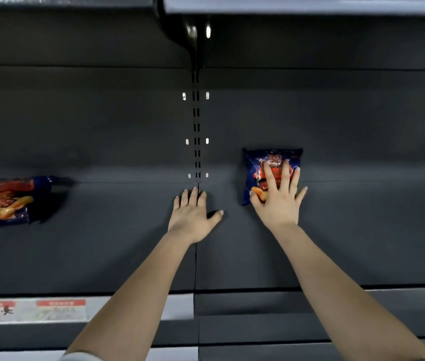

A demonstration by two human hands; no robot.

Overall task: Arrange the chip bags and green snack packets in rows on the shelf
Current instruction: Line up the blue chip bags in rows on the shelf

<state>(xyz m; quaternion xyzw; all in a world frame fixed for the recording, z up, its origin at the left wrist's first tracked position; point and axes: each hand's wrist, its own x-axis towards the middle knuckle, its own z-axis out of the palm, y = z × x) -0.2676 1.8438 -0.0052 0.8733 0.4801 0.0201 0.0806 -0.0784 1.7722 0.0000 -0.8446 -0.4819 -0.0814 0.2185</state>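
the right hand (278, 196) lay flat, fingers spread, on the blue chip bag (261, 162) at the back of the shelf (102, 243); the left hand (193, 214) rested open nearby. with nothing gripping it, i reckoned, the bag could slide askew or flop forward.

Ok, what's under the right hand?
A blue chip bag leaning on the back panel; the right hand rests flat on it. Its lower right face is covered.

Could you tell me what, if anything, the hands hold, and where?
Nothing gripped: right hand presses flat on the front of the chip bag; left hand is open and empty.
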